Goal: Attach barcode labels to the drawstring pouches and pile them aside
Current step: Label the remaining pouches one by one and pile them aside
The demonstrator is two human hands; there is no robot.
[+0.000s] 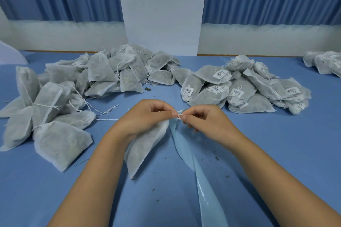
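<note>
Your left hand [145,116] lies over the top of one drawstring pouch [142,153], fingers curled, thumb and forefinger pinching its gathered neck. Your right hand [204,121] meets it fingertip to fingertip and pinches the white drawstring [180,115] at the same spot; whatever else sits between those fingertips is too small to tell. The pouch slants across the blue desk [276,162] in front of you, its bottom corner toward you. Just beside it, a pale blue glossy strip [190,155] runs from under your hands toward the near edge. To your left is a heap of plain pouches [77,86] with loose strings trailing out. To your right, well apart from it, is a pile of labelled pouches [239,88], barcodes showing. More pouches [323,62] sit at the far right edge. Dark crumbs [215,157] dot the desk near the strip.
</note>
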